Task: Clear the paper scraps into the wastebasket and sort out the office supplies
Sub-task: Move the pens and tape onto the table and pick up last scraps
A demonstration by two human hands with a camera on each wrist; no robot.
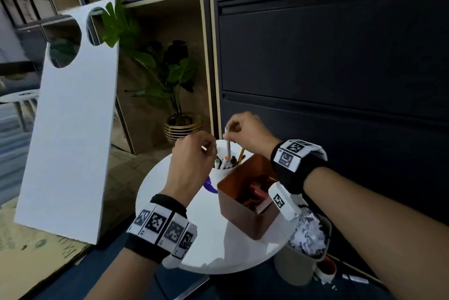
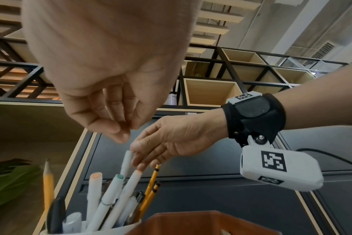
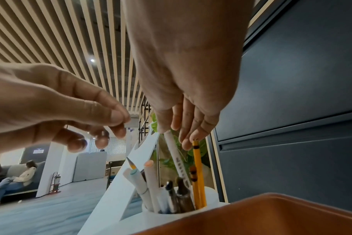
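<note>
My right hand [image 1: 233, 129] pinches the top of a white marker [image 1: 228, 147] and holds it upright, its lower end among the pens and yellow pencils in a white pen cup [image 1: 224, 173]. The right wrist view shows the right hand [image 3: 171, 130] on that marker [image 3: 175, 155], above the cup [image 3: 151, 213]. My left hand [image 1: 209, 149] hovers just left of the cup with fingers curled, pinching something small and white; what it is I cannot tell. In the left wrist view the left hand [image 2: 125, 130] is above the marker [image 2: 126, 163]. Crumpled paper scraps [image 1: 308, 234] fill a wastebasket [image 1: 291, 265].
A brown box [image 1: 240, 212] with supplies stands on the round white table [image 1: 211, 234], right of the cup. A purple item [image 1: 210, 184] lies behind my left hand. A tall white board [image 1: 70, 129] leans at left, a potted plant [image 1: 170, 76] behind, dark cabinets [image 1: 328, 56] at right.
</note>
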